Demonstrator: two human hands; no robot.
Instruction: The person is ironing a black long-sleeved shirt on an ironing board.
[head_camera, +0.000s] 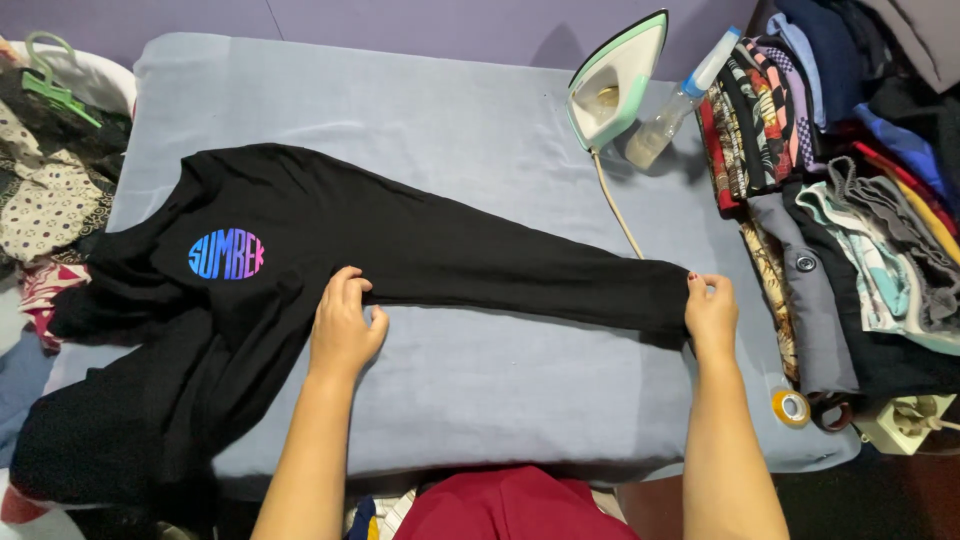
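Note:
A black long-sleeved garment (300, 230) with a round blue-to-pink print lies spread over a pale blue padded surface (480, 380). One sleeve stretches out to the right. My left hand (343, 322) rests flat on the sleeve near the body of the garment, fingers slightly apart. At the sleeve's cuff end, my right hand (710, 312) pinches the fabric.
A green and white iron (615, 80) stands upright at the back, its cord (618, 212) trailing forward. A spray bottle (680, 100) leans beside it. Stacks of folded clothes (850, 200) fill the right side. More clothes and a green hanger (50, 80) sit at the left.

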